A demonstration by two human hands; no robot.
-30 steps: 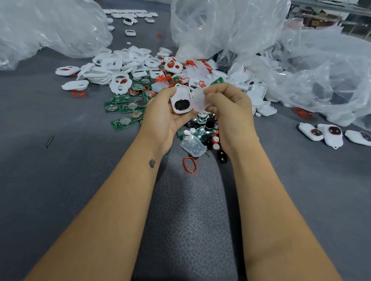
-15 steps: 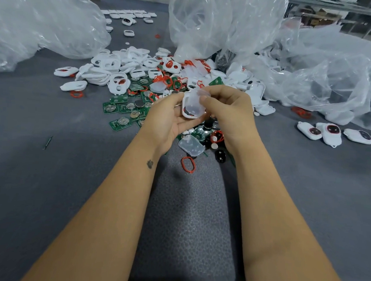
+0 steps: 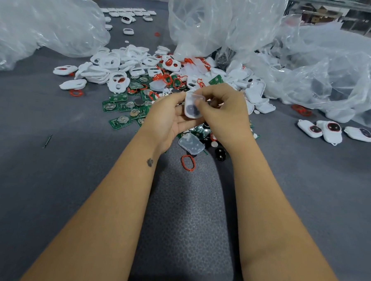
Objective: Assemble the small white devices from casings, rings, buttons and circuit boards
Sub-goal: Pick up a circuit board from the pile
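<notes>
Both hands work above the parts heap at mid surface. The left hand (image 3: 168,115) cradles a white casing (image 3: 191,107) in a curled grip, while the right hand (image 3: 221,108) pinches a translucent membrane over it. To seat it well, align the edges first, then press evenly round the rim.

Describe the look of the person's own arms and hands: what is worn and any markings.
Both forearms are bare, with no sleeves in view. The left hand and right hand wear no gloves, and no rings or watch show. A small dark tattoo marks the left wrist.
</notes>
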